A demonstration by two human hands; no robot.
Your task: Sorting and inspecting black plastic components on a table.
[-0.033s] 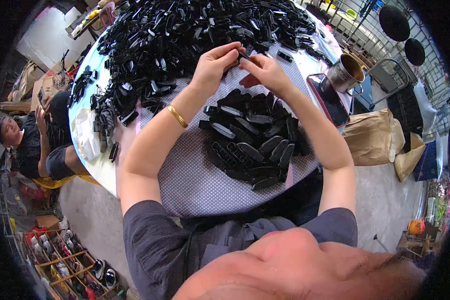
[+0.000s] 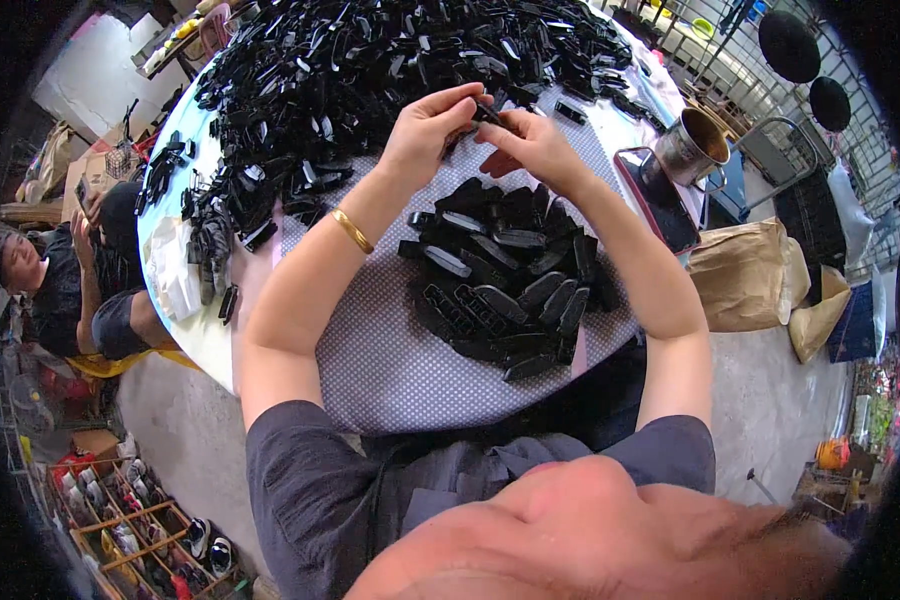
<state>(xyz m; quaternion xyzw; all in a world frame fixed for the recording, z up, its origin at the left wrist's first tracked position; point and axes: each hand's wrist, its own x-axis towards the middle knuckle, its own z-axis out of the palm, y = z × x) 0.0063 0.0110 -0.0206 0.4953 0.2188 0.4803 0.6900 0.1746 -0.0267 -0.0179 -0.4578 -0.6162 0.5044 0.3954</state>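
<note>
My left hand (image 2: 428,125) and my right hand (image 2: 532,150) meet above the round table, and together they pinch one small black plastic part (image 2: 490,114) between the fingertips. A gold bangle (image 2: 352,230) sits on my left wrist. Just below my hands, a small pile of several black plastic pieces (image 2: 505,275) lies on the dotted grey cloth (image 2: 390,360). Beyond my hands, a much larger heap of the same black parts (image 2: 370,70) covers the far half of the table.
A phone with a pink edge (image 2: 660,200) and a metal cup (image 2: 692,150) stand at the table's right rim. A brown paper bag (image 2: 745,275) sits on the floor to the right. Another person (image 2: 70,270) sits at the left; a shoe rack (image 2: 120,530) stands lower left.
</note>
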